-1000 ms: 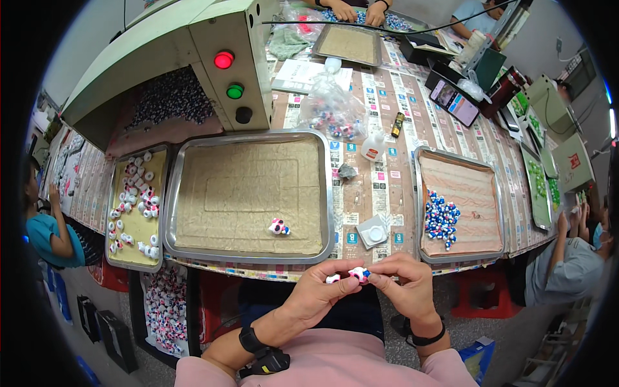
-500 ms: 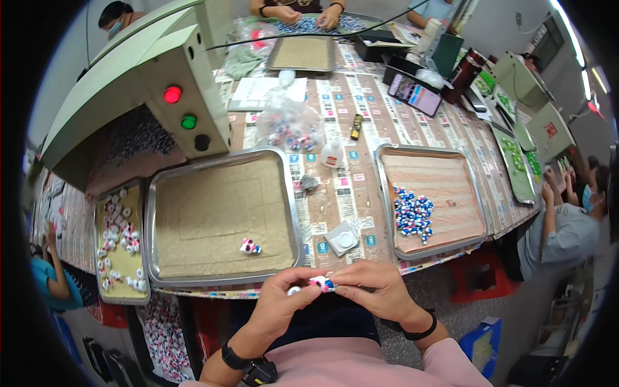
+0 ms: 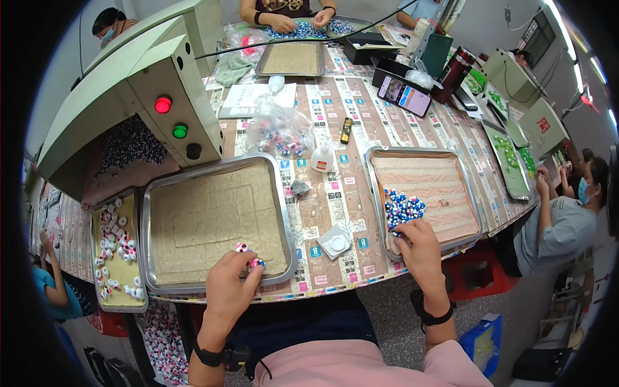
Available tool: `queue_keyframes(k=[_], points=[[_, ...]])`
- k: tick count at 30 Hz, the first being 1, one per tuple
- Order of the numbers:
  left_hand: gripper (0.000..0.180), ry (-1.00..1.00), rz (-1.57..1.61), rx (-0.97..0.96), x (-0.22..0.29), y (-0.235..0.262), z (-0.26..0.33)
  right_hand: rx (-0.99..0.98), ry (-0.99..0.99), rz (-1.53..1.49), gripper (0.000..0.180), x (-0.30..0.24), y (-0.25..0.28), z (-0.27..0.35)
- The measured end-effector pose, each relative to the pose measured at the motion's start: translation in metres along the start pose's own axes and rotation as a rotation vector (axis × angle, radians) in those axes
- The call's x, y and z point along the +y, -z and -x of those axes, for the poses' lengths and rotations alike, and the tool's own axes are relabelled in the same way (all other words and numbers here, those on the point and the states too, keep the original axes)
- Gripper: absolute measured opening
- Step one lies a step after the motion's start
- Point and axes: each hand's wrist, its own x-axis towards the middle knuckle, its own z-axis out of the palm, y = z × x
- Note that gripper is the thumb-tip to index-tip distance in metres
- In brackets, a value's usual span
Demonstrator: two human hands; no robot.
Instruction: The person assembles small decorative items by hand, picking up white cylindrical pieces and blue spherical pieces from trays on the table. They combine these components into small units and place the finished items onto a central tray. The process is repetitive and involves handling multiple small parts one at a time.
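Note:
My left hand (image 3: 231, 284) reaches over the front edge of the large beige-lined tray (image 3: 155, 219). Its thumb and index finger close round a small white, pink and blue plastic figure (image 3: 257, 262). Another such figure (image 3: 241, 248) shows just beyond the fingers, partly hidden. On the right, my right hand (image 3: 420, 250) is at the front left corner of the orange-lined tray (image 3: 478, 219). Its fingertips pinch at the near edge of a pile of small blue-and-white pieces (image 3: 406, 208); the piece between them is mostly covered.
A narrow tray (image 3: 103, 213) of white and pink pieces lies left, beside a grey machine (image 3: 148, 84) with lit red and green lamps. A white bottle (image 3: 322, 158), a small white dish (image 3: 336, 243), a plastic bag (image 3: 277, 132) and a propped phone (image 3: 404, 95) stand mid-table. Co-workers sit around.
My hands were together in front of me, holding a figure. They have parted: the left went to the large tray with a figure, the right to the pile of blue-and-white pieces.

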Motion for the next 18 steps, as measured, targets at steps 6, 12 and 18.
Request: queue_keyframes(k=[6,12,18], points=[[0.033,0.123,0.134,0.087,0.015,0.01,-0.001,0.022,-0.132,-0.259,0.013,0.002,0.001,-0.001],[0.045,0.471,1.577,-0.262,0.036,0.01,0.022,-0.159,-0.422,-1.104,0.012,-0.009,0.006,0.005],[0.029,0.604,1.813,-0.449,0.057,-0.009,0.019,-0.355,-0.414,-1.488,0.013,-0.03,-0.014,0.013]])
